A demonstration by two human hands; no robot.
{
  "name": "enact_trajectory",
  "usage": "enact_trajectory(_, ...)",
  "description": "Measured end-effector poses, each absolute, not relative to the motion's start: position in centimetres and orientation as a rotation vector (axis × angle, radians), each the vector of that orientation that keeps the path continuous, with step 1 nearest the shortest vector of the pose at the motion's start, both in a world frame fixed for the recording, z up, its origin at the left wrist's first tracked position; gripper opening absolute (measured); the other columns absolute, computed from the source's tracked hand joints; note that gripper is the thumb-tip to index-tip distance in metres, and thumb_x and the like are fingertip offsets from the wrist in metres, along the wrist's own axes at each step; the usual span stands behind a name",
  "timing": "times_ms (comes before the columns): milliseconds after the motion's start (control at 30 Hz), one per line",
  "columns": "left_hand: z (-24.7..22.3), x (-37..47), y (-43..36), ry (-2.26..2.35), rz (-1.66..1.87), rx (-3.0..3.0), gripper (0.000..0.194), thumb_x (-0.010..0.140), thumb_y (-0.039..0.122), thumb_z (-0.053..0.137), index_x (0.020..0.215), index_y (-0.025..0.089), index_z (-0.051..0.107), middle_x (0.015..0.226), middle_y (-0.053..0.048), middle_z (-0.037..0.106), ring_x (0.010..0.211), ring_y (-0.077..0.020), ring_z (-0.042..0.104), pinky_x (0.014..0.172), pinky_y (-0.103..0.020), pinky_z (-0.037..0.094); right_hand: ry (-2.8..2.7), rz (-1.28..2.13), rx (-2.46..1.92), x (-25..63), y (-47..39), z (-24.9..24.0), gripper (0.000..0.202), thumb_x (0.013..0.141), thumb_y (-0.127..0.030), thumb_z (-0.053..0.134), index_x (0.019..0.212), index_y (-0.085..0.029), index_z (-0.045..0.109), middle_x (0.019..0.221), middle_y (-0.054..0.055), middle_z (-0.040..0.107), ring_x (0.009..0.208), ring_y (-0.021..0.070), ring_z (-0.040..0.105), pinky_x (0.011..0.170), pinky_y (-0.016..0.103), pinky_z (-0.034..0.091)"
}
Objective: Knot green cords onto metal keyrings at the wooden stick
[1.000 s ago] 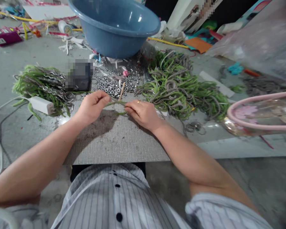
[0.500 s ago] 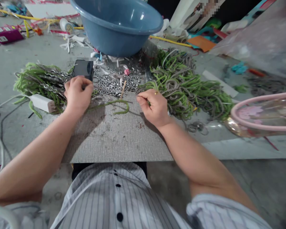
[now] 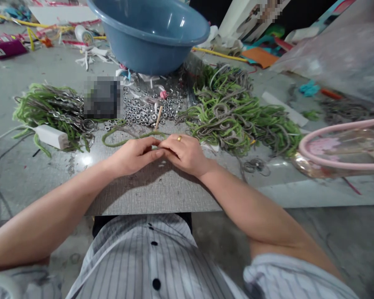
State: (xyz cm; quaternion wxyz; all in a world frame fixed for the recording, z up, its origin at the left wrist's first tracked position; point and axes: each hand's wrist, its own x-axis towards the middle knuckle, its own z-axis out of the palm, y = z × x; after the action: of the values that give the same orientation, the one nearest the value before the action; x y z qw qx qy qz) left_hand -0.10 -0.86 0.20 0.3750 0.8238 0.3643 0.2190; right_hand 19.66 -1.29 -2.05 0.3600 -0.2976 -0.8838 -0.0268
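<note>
My left hand and my right hand meet at the fingertips just above the table's front part, both closed in a pinch. A green cord forms a loose loop behind the fingers. One side of it runs in behind my left hand and the other reaches my right hand's fingers; the ends are hidden there. Just beyond lie many small metal nuts or rings and a thin wooden stick. A heap of green and grey cords lies to the right of my right hand.
A blue basin stands behind the metal pieces. At left are green cords with metal chains, a white charger and a blurred-out dark object. A pink-handled clear bag sits at right.
My left hand has come right, away from the dark object, and my right hand has moved left, so they now meet. The green cord has shifted into a loop left of them.
</note>
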Motion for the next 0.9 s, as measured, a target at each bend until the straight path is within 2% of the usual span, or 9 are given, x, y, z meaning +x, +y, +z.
enact_trajectory(133, 0.9, -0.6, -0.5, 1.122, 0.663, 2.196, 0.023, 0.087, 0.03, 0.05, 0.073, 0.016, 0.061, 0.057, 0.002, 0.051, 0.052, -0.0092, 0.042, 0.051, -0.023, 0.031, -2.206, 0.157, -0.966, 20.5, -0.5, -2.3, 0.031, 0.098, -0.041, 0.042, 0.091, -0.02, 0.063, 0.078, 0.003, 0.069, 0.065, 0.0139, 0.06, 0.06, 0.027, 0.044)
enact_trajectory(267, 0.9, -1.0, -0.3, 1.228, 0.736, 2.217, 0.025, 0.087, 0.03, 0.049, 0.068, 0.017, 0.059, 0.052, 0.003, 0.045, 0.048, -0.0085, 0.036, 0.049, -0.023, 0.029, -1.941, 0.329, -1.244, 22.2, 1.3, -3.0, 0.019, 0.09, -0.036, 0.051, 0.095, -0.021, 0.062, 0.082, 0.003, 0.068, 0.068, 0.0154, 0.061, 0.062, 0.028, 0.047)
enact_trajectory(400, 0.4, -1.2, -0.1, 1.269, 0.756, 2.263, 0.027, 0.087, 0.032, 0.048, 0.07, 0.016, 0.061, 0.052, 0.003, 0.046, 0.048, -0.0089, 0.036, 0.049, -0.023, 0.029, -1.722, 0.156, -1.537, 24.0, 3.0, -3.7, 0.033, 0.082, -0.025, 0.056, 0.115, -0.021, 0.055, 0.101, 0.008, 0.066, 0.084, 0.0199, 0.064, 0.073, 0.035, 0.052)
enact_trajectory(467, 0.2, -1.2, 0.0, 1.265, 0.753, 2.299, 0.027, 0.087, 0.032, 0.047, 0.073, 0.016, 0.064, 0.055, 0.001, 0.05, 0.05, -0.0094, 0.04, 0.05, -0.023, 0.031, -1.764, 0.04, -1.68, 24.7, 3.3, -3.7, 0.041, 0.08, -0.025, 0.061, 0.12, -0.021, 0.054, 0.114, 0.012, 0.063, 0.102, 0.0264, 0.062, 0.084, 0.042, 0.051)
enact_trajectory(533, 0.0, -1.2, 0.0, 1.256, 0.725, 2.336, 0.027, 0.086, 0.032, 0.047, 0.077, 0.015, 0.066, 0.057, 0.0, 0.053, 0.051, -0.0102, 0.043, 0.051, -0.024, 0.032, -1.809, -0.034, -1.846, 25.2, 3.4, -3.6, 0.045, 0.076, -0.026, 0.066, 0.12, -0.019, 0.056, 0.124, 0.016, 0.059, 0.11, 0.0329, 0.059, 0.088, 0.048, 0.05)
enact_trajectory(633, -0.1, -1.2, 0.0, 1.261, 0.686, 2.378, 0.028, 0.086, 0.032, 0.046, 0.081, 0.015, 0.068, 0.059, -0.001, 0.057, 0.052, -0.0111, 0.046, 0.053, -0.024, 0.034, -1.872, -0.036, -1.978, 25.8, 3.6, -3.4, 0.031, 0.075, -0.021, 0.066, 0.106, -0.019, 0.065, 0.114, 0.015, 0.066, 0.103, 0.0343, 0.063, 0.088, 0.052, 0.049)
enact_trajectory(733, -0.1, -1.3, 0.1, 1.266, 0.673, 2.392, 0.03, 0.087, 0.033, 0.045, 0.082, 0.015, 0.068, 0.06, -0.002, 0.059, 0.053, -0.0117, 0.048, 0.053, -0.024, 0.033, -1.822, 0.031, -1.858, 26.8, 4.3, -3.4, 0.014, 0.076, -0.012, 0.058, 0.084, -0.02, 0.066, 0.089, 0.008, 0.07, 0.091, 0.0277, 0.066, 0.088, 0.047, 0.051)
enact_trajectory(867, -0.2, -1.4, 0.1, 1.259, 0.674, 2.397, 0.031, 0.087, 0.034, 0.044, 0.082, 0.015, 0.068, 0.059, -0.002, 0.058, 0.052, -0.0116, 0.047, 0.052, -0.024, 0.032, -1.427, 0.143, -1.606, 29.3, 6.4, -4.6, 0.018, 0.085, -0.018, 0.044, 0.094, -0.022, 0.06, 0.083, 0.003, 0.065, 0.074, 0.0187, 0.067, 0.069, 0.038, 0.056)
enact_trajectory(900, -0.3, -1.4, 0.2, 1.261, 0.68, 2.398, 0.032, 0.087, 0.035, 0.044, 0.082, 0.015, 0.068, 0.059, -0.002, 0.058, 0.052, -0.0115, 0.047, 0.052, -0.024, 0.032, -1.391, 0.139, -1.562, 30.1, 6.9, -5.0, 0.02, 0.086, -0.018, 0.042, 0.097, -0.022, 0.058, 0.086, 0.003, 0.064, 0.077, 0.0181, 0.068, 0.069, 0.037, 0.056)
